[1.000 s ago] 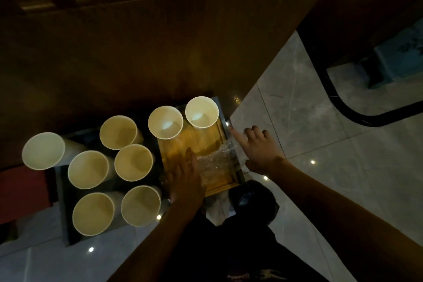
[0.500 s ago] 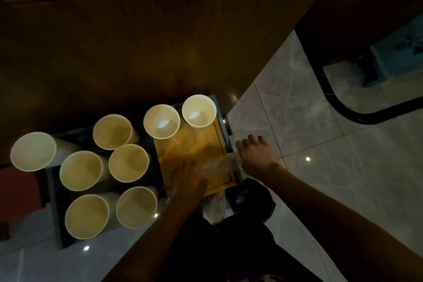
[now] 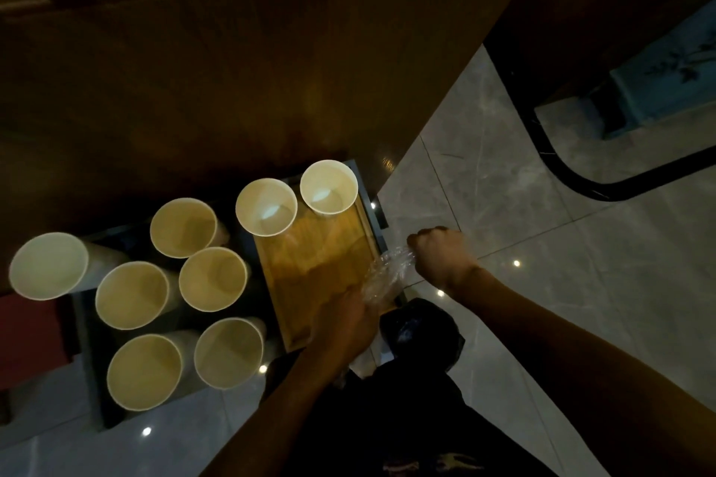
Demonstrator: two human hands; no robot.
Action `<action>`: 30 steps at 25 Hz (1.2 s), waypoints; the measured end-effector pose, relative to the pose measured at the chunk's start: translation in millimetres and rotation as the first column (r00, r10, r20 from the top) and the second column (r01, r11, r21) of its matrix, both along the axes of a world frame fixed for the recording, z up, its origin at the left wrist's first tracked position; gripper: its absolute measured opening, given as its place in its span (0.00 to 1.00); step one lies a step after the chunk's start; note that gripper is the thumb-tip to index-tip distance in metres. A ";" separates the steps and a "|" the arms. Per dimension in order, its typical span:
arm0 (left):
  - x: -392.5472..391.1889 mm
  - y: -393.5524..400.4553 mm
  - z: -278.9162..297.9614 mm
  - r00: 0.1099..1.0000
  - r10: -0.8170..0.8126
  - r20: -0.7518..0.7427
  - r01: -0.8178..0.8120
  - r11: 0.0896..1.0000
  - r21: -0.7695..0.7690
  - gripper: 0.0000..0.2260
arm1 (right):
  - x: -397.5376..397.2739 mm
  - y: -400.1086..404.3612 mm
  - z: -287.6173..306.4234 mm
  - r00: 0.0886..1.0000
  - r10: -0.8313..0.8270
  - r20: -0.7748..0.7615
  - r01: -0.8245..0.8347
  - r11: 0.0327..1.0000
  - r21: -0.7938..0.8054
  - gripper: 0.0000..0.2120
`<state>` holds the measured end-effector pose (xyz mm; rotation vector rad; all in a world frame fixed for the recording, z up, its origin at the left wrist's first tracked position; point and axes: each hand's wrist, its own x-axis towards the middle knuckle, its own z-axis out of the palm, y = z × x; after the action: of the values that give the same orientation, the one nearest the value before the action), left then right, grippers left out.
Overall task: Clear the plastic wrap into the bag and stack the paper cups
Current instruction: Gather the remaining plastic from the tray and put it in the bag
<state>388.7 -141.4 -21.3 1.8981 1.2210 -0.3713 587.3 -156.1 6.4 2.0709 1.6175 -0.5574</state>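
Clear crumpled plastic wrap (image 3: 381, 277) stretches over the right near corner of the wooden tray (image 3: 317, 267). My right hand (image 3: 441, 256) is fisted on its upper end, just off the tray's right edge. My left hand (image 3: 346, 318) lies on the wrap's lower end at the tray's near edge. A black bag (image 3: 420, 333) sits on the floor right below the wrap. Two paper cups (image 3: 328, 187) stand upright at the tray's far end. Several more paper cups (image 3: 213, 279) stand upright to the left on a dark low table (image 3: 87, 356).
A dark wooden panel (image 3: 252, 70) rises behind the cups. Grey tiled floor (image 3: 542, 244) spreads to the right, crossed by a black curved bar (image 3: 581, 174). A blue piece of furniture (image 3: 666, 85) stands at the far right. A red object (image 3: 27, 337) lies at the left edge.
My right hand closed from open fingers into a fist on the wrap and pulled it off the tray's right edge. My left hand slid toward the tray's near corner, bunching the wrap.
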 end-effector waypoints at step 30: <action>12.9 -35.4 2.8 0.485 0.874 0.040 -0.559 0.345 -0.754 0.24 | -134.7 -105.4 8.9 0.240 -0.774 -0.586 0.843 0.465 -0.268 0.09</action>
<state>401.6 -176.9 -18.5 0.5727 1.2618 0.1598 452.7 -261.5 15.3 2.9390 0.5690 -1.7585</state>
